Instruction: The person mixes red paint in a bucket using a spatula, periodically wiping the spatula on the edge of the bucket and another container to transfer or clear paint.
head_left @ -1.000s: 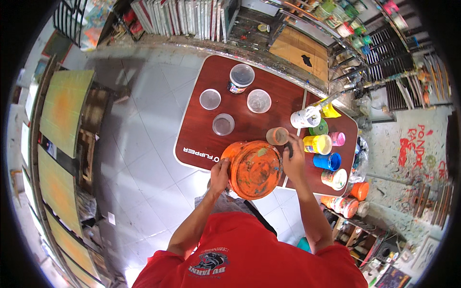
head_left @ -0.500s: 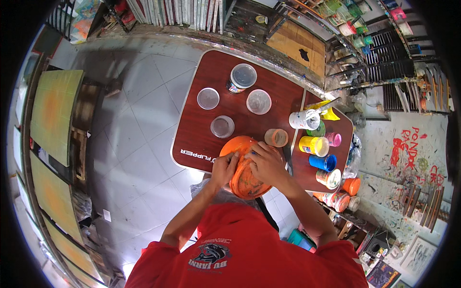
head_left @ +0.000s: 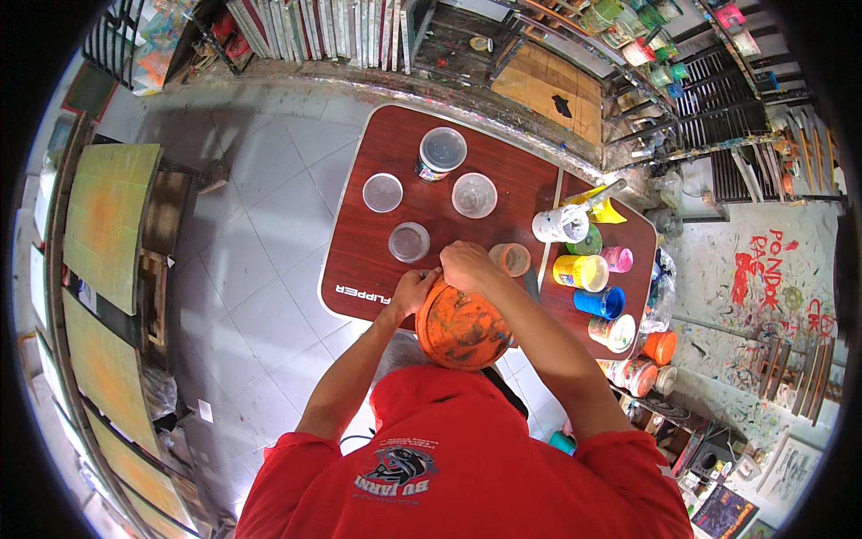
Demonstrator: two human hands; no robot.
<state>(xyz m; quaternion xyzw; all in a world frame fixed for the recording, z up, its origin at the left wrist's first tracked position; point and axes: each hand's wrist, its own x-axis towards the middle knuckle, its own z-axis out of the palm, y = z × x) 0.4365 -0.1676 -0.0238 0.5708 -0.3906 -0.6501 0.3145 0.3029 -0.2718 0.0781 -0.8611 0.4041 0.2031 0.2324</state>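
My left hand (head_left: 415, 289) grips the left upper rim of an orange paint-smeared bucket (head_left: 462, 332) at the near edge of the red-brown table (head_left: 359, 260). Beside it my right hand (head_left: 464, 265) has its fingers curled on the bucket's upper rim, partly hiding it. Just right of my right hand stands a small translucent cup (head_left: 511, 260), near a dark flat tool (head_left: 531, 286) partly behind my forearm. Clear round containers (head_left: 409, 241) stand beyond, with a taller grey-lidded tub (head_left: 442, 150) among them.
Right on the table are a white tub with a tool (head_left: 558, 225), yellow (head_left: 580, 271), blue (head_left: 599, 304) and pink (head_left: 616, 259) paint pots. Paint-marked racks (head_left: 682, 99) line the back right. Greenish boards (head_left: 108, 229) lean at the left. Orange buckets (head_left: 659, 348) stand right of the table.
My right hand has left the small cup for the bucket's rim. Both hands have moved toward the bucket's far side, and the bucket appears turned or tilted.
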